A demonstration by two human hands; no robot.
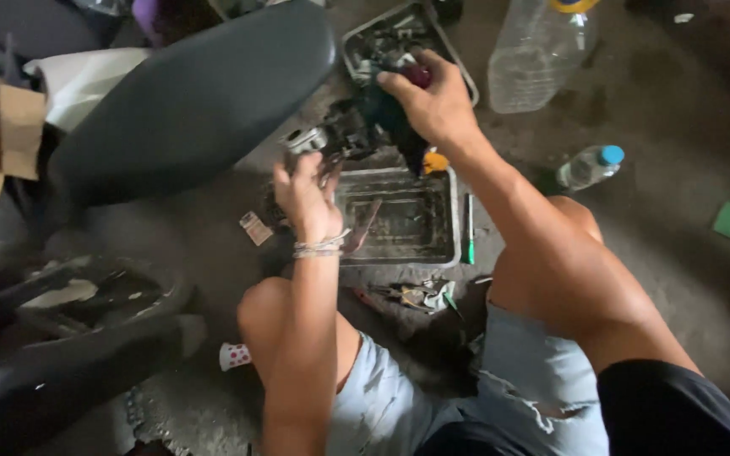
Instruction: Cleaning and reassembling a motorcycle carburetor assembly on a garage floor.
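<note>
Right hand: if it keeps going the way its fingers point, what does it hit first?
The right hand already grips a dark rag. Its fingers point up-left toward the upper grey parts tray, so the parts piled in that tray probably come first; depth is unclear.

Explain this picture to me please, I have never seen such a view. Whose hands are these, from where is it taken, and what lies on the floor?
A camera worn on a person's head looks down at their own hands and knees; the person sits low over a dirty concrete floor. The left hand grips a grimy metal engine part. The right hand presses a dark rag on it. Below lies a grey plastic tray, behind it a second tray of parts. Nearby: a green screwdriver, pliers, a small bottle, a large clear bottle, a motorcycle seat.
</note>
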